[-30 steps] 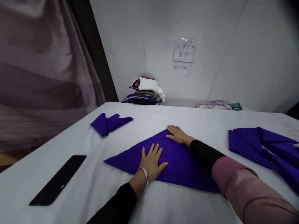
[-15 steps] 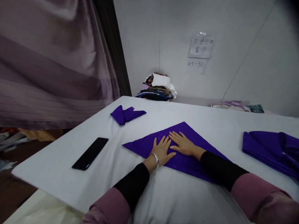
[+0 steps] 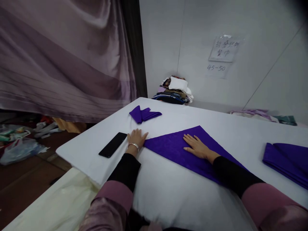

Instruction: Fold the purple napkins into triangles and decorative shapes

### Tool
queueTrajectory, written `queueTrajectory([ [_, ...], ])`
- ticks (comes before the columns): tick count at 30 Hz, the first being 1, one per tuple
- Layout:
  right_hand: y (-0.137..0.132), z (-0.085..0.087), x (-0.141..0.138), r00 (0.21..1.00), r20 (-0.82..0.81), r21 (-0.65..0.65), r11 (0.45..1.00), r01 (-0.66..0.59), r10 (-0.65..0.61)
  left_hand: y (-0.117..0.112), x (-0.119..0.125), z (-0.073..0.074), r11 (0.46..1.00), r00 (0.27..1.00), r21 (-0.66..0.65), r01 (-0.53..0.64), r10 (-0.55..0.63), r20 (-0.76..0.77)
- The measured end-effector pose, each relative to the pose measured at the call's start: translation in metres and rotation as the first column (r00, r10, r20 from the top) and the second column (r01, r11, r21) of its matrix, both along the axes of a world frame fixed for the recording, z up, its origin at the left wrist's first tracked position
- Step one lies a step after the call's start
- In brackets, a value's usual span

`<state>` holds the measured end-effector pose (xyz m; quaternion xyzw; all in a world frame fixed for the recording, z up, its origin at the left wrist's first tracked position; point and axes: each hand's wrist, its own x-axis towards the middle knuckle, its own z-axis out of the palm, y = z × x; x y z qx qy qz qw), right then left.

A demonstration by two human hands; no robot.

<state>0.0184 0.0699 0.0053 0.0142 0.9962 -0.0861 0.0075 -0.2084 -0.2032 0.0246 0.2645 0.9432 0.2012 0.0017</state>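
Note:
A purple cloth napkin (image 3: 168, 144) lies folded into a triangle on the white-covered table (image 3: 158, 183). My right hand (image 3: 196, 146) rests flat on its middle, fingers stretched out. At the napkin's left corner is my left hand (image 3: 136, 138), palm down with fingers spread, its thumb by the tip; a silver bangle circles that wrist. Just left of this hand lies a black phone (image 3: 113, 145). Farther back sits another purple napkin (image 3: 144, 115), folded into a pointed shape. A stack of folded purple cloth (image 3: 286, 163) lies at the right, cut off by the frame edge.
Folded clothes (image 3: 174, 90) are piled beyond the table's far edge, with more fabric (image 3: 257, 115) to the right. A mauve curtain (image 3: 72, 57) hangs at the left, above plastic bags (image 3: 21, 149) on the floor. Handwritten paper signs (image 3: 222, 51) are on the wall.
My left hand has slid left from the napkin's middle to its left corner. My right hand stays flat on the cloth. The view has turned slightly left.

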Motion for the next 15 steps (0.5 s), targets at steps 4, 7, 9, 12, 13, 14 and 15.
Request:
queueTrajectory([
  [4, 0.001, -0.003, 0.0, 1.0, -0.004, 0.0, 1.0, -0.001, 0.001, -0.03, -0.005, 0.002, 0.986, 0.999, 0.165, -0.024, 0.017, 0.047],
  [7, 0.002, -0.004, 0.001, 1.0, -0.004, 0.0, 1.0, 0.001, -0.001, -0.035, 0.002, -0.005, 0.961, 0.987, 0.259, 0.097, -0.126, 0.097],
  [9, 0.002, -0.003, 0.001, 1.0, -0.004, 0.0, 1.0, 0.002, -0.002, -0.035, 0.004, -0.009, 0.938, 0.969, 0.303, 0.17, -0.216, 0.122],
  [12, 0.001, -0.002, 0.001, 1.0, 0.007, -0.003, 1.0, 0.004, -0.004, -0.036, 0.0, -0.013, 0.913, 0.951, 0.346, 0.217, -0.278, 0.138],
  [13, 0.001, -0.001, 0.001, 1.0, 0.013, -0.004, 1.0, 0.005, -0.005, -0.037, -0.001, -0.014, 0.909, 0.95, 0.354, 0.218, -0.282, 0.138],
  [14, 0.001, -0.001, 0.001, 1.0, 0.018, -0.003, 1.0, 0.008, -0.008, -0.038, -0.003, -0.014, 0.908, 0.95, 0.359, 0.217, -0.281, 0.136],
  [15, 0.0, 0.0, 0.001, 1.0, 0.022, -0.001, 1.0, 0.01, -0.01, -0.039, -0.004, -0.014, 0.907, 0.951, 0.362, 0.215, -0.279, 0.134],
])
